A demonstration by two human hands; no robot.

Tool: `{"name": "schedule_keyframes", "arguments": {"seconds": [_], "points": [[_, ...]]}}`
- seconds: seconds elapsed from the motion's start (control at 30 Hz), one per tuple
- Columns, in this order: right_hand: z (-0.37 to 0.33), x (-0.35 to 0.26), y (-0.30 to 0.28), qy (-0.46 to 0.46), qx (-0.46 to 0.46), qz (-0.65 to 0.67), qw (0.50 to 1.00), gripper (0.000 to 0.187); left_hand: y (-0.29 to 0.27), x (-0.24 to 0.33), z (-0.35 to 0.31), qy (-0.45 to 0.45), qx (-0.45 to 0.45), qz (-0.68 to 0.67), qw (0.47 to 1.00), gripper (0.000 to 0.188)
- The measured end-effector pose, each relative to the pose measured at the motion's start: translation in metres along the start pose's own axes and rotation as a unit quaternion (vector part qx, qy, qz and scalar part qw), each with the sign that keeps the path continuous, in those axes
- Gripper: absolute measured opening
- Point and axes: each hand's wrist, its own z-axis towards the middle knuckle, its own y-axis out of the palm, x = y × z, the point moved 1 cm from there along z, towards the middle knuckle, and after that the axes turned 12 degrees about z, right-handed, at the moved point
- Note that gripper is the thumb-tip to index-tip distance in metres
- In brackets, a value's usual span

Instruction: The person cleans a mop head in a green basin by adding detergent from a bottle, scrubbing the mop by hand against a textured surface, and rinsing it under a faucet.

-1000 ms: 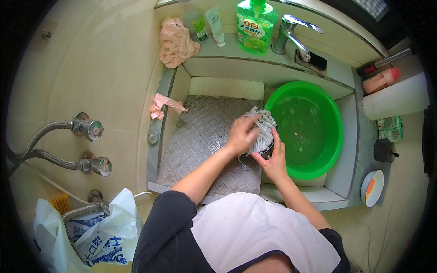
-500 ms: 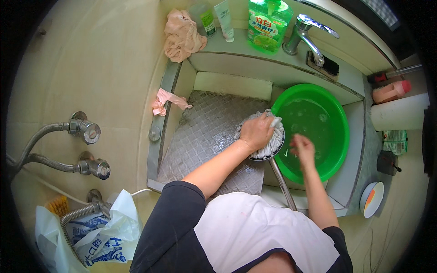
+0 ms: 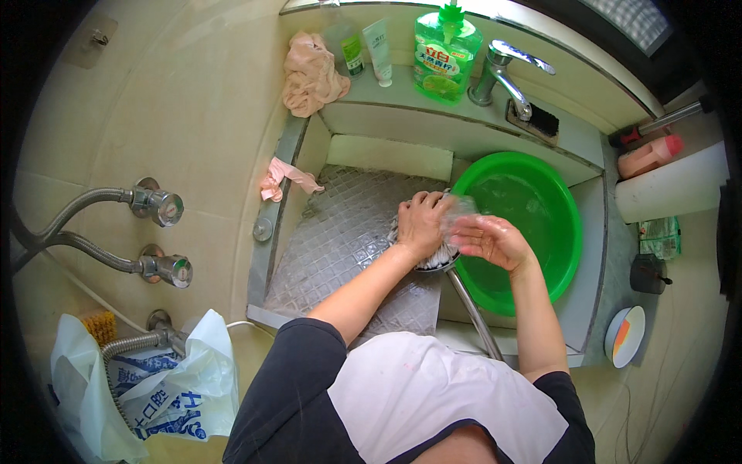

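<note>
A mop with a grey-white string head [image 3: 439,257] and a metal handle [image 3: 473,313] slopes down toward my body. Its head rests on the ribbed grey washboard slab of the sink, against a green basin [image 3: 573,240] of cloudy water. My left hand [image 3: 421,226] is closed over the mop's strings, and its fingers partly hide them. Beside the mop head, over the basin's left rim, my right hand [image 3: 496,241] is open with fingers stretched toward the strings. A clear blur, seemingly splashed water, lies between the two hands.
A chrome faucet [image 3: 502,77], green soap bottle [image 3: 446,58], white tube [image 3: 378,52] and dark brush [image 3: 537,121] line the back ledge. Pink cloths [image 3: 311,73] lie at the left. A bowl [image 3: 624,337] stands at the right; valves [image 3: 158,205] jut from the left wall.
My right hand has lifted from over the basin's water and moved left to the mop head, its fingers straightening. My left hand stays on the strings, and the view has shifted slightly.
</note>
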Motion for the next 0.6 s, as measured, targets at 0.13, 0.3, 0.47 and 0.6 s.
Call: {"name": "schedule_keyframes", "arguments": {"seconds": [0.13,0.3,0.47,0.6], "points": [[-0.001,-0.008,-0.040,-0.064,0.200,-0.245,0.947,0.031,-0.021,0.023,-0.016,-0.015,-0.035,0.035,0.999,0.043],[-0.019,0.012,-0.245,-0.281,0.593,-0.394,0.643,0.036,-0.004,0.023,-0.006,0.004,-0.017,-0.019,1.000,0.034],[0.023,0.049,-0.221,-0.211,0.402,0.221,0.863,0.029,0.003,0.022,0.007,0.013,-0.033,0.004,0.999,0.023],[0.021,0.010,-0.058,-0.016,0.071,0.101,0.992,0.028,0.000,0.015,0.004,-0.006,-0.066,0.039,0.997,0.021]]}}
